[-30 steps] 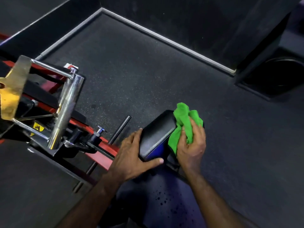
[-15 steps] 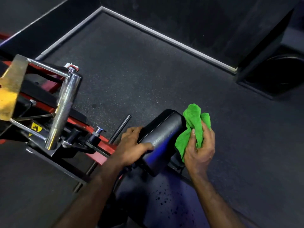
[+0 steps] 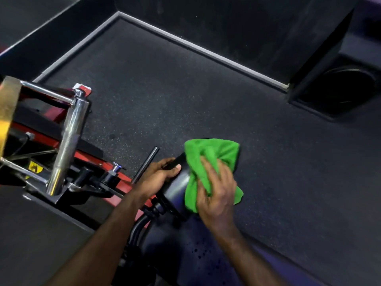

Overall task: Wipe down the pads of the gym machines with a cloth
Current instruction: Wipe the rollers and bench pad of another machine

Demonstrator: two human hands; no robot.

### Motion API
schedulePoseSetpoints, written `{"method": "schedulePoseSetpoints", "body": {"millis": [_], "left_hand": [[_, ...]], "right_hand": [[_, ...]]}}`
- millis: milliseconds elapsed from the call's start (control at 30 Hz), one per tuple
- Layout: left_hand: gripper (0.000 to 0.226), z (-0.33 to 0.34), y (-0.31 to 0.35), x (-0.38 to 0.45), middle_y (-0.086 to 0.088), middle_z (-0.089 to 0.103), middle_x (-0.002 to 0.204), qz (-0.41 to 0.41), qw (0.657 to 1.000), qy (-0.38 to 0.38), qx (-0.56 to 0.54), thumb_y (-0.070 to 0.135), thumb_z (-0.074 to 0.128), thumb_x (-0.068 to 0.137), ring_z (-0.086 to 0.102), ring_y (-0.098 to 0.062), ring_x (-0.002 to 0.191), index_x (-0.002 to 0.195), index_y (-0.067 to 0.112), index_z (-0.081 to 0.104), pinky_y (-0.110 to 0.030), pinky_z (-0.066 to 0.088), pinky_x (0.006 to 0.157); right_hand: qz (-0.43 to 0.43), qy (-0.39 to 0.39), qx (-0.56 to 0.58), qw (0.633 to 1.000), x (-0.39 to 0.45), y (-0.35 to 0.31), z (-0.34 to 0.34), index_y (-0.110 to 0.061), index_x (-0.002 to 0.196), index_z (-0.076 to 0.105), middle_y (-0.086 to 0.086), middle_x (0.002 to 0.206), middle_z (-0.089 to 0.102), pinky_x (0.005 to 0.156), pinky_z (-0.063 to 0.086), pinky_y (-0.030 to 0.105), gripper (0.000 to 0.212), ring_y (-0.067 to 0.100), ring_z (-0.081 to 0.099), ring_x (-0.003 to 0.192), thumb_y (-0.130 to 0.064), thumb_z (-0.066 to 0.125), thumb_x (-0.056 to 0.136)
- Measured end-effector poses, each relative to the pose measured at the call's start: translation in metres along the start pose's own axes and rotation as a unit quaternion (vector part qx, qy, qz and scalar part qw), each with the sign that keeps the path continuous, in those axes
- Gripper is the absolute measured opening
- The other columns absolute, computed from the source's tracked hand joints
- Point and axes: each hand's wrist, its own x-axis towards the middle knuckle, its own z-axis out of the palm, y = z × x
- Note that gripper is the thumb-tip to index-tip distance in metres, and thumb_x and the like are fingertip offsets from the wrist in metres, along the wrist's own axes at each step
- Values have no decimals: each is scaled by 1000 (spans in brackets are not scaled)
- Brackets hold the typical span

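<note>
Green fuzzy microfibre cloth [image 3: 208, 162] is bunched over the glossy black vinyl machine pad [image 3: 176, 187], right hand [image 3: 216, 195] pressing it with spread fingers; left hand [image 3: 158, 174] grips the pad's left edge.

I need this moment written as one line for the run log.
step: wiping pad | left hand: grips black pad | right hand: presses green cloth on pad | state: ongoing

The floor [image 3: 185, 96] beyond and to the right of the pad [image 3: 177, 186] is open. To the left, the black bar [image 3: 147, 164] and chrome post [image 3: 68, 141] stand close.
</note>
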Motion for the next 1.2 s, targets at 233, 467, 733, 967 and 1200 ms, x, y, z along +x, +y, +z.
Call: {"method": "schedulePoseSetpoints", "body": {"millis": [233,467,733,967,1200], "left_hand": [[75,-3,-39,10,14,64,138,33,989,90,114,88,60,72,55,-3,131,134,46,61,-42,39,118],[53,0,-14,-5,8,73,124,19,992,82,97,68,55,69,65,-11,119,111,43,74,-43,47,109],[68,-1,-13,-6,-2,70,128,6,987,91,129,66,49,73,62,-19,122,120,23,73,-42,47,107],[65,-1,-17,-6,-1,61,138,85,950,139,266,71,45,90,55,-21,130,139,31,62,-35,39,114],[117,19,-4,-40,3,45,143,154,908,111,374,87,76,52,46,-16,128,151,34,44,-32,39,113]], "right_hand": [[-11,-57,-97,994,34,17,4,-32,144,59,4,149,55,116,31,61,58,27,40,148,-49,60,89],[-142,-122,-97,978,14,4,6,-34,152,50,8,150,54,115,36,56,68,26,44,145,-45,60,85],[-205,-149,-103,962,8,5,5,-31,153,50,4,152,53,120,27,55,66,31,48,141,-40,59,89],[-41,-53,-97,993,24,2,8,-31,148,56,5,152,54,113,33,54,65,30,42,147,-36,58,83],[227,132,90,961,32,52,-15,-7,139,62,11,137,62,112,41,24,54,31,59,128,-11,55,86]]}}
